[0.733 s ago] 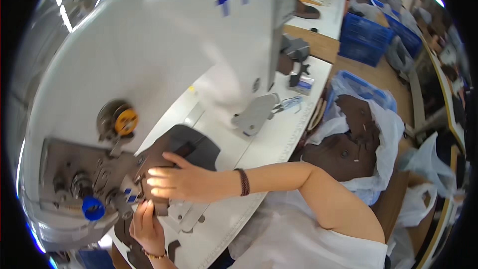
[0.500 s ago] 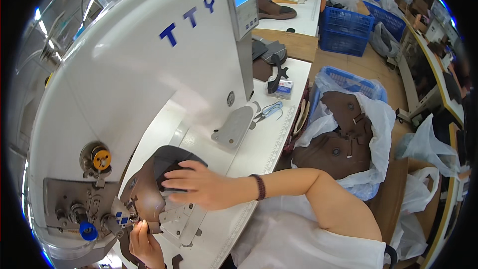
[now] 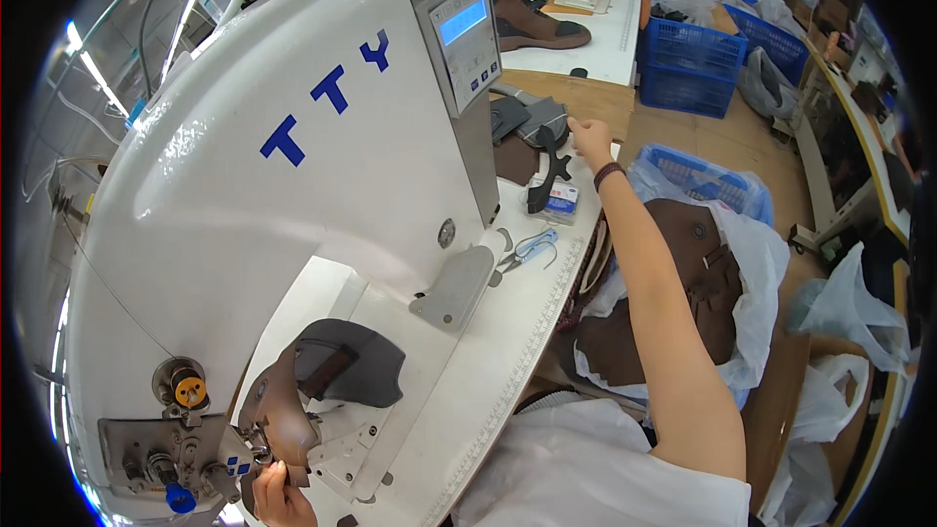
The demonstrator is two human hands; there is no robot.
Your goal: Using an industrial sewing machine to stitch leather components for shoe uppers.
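Sewing machine [image 3: 322, 166], large and white, arches over the left side, with an orange-yellow disc [image 3: 190, 390] and a blue knob [image 3: 181, 499] on its near end. Just right of that end, the brown piece [image 3: 285, 425] lies curved beneath the machine's head, a dark grey panel [image 3: 353, 361] spreading from its far right side over the white counter [image 3: 429, 400]. At the brown piece's near edge is the left hand [image 3: 278, 500], its fingers bent and pinching that edge close to the head. Farther right along the counter lie a flat grey plate [image 3: 454, 290], light-blue-handled scissors [image 3: 530, 248] and a black bracket [image 3: 550, 171] beside a small box [image 3: 559, 203]. At the counter's far end, grey pieces [image 3: 540, 122] are stacked. The right hand [image 3: 591, 141] reaches to their right edge, its fingers curled in right beside the stack; whether they grasp a piece cannot be told. Right of the counter, a blue crate [image 3: 698, 168] lined with clear plastic holds more brown pieces [image 3: 705, 273].
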